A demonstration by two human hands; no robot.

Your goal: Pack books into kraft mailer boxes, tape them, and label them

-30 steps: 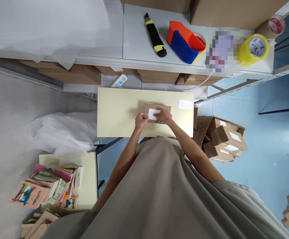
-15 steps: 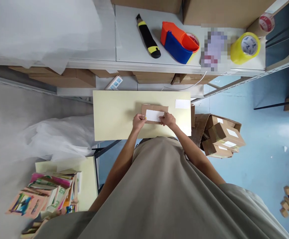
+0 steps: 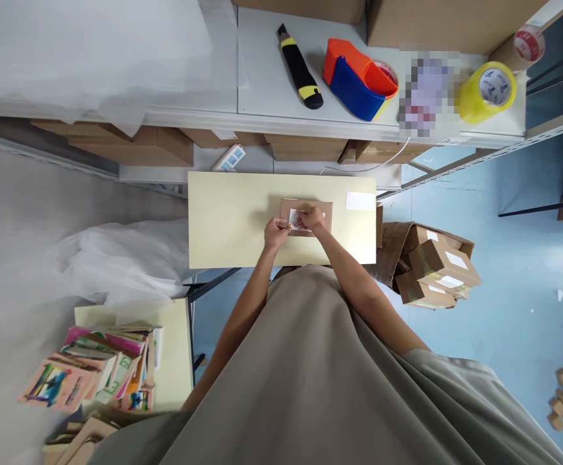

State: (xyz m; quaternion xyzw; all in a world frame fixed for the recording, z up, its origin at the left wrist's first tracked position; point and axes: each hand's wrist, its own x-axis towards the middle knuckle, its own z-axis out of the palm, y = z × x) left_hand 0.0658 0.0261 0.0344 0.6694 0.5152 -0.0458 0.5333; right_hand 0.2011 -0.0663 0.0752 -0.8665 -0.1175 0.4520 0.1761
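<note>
A small flat cardboard box [image 3: 327, 205] lies on the pale yellow table in front of me, with a white label [image 3: 293, 223] on its top. At the box's left edge is my left hand [image 3: 276, 234], its fingers pinched together. A tiny yellow bit shows at those fingertips, too small to name. My right hand [image 3: 312, 219] rests over the label with its fingers stretched out to the left, covering much of it. Another white label [image 3: 359, 201] lies at the table's right end.
On the grey shelf [image 3: 262, 87] ahead lie a utility knife [image 3: 301, 68], an orange and blue tape dispenser [image 3: 359, 81] and a yellow tape roll [image 3: 487, 92]. Labelled cartons [image 3: 443, 265] fill a large box at right. Booklets [image 3: 102, 368] are piled at lower left.
My right hand has moved left from the box's right edge onto the label, its fingers now stretched across it. The left hand stays at the left edge. The view has shifted slightly.
</note>
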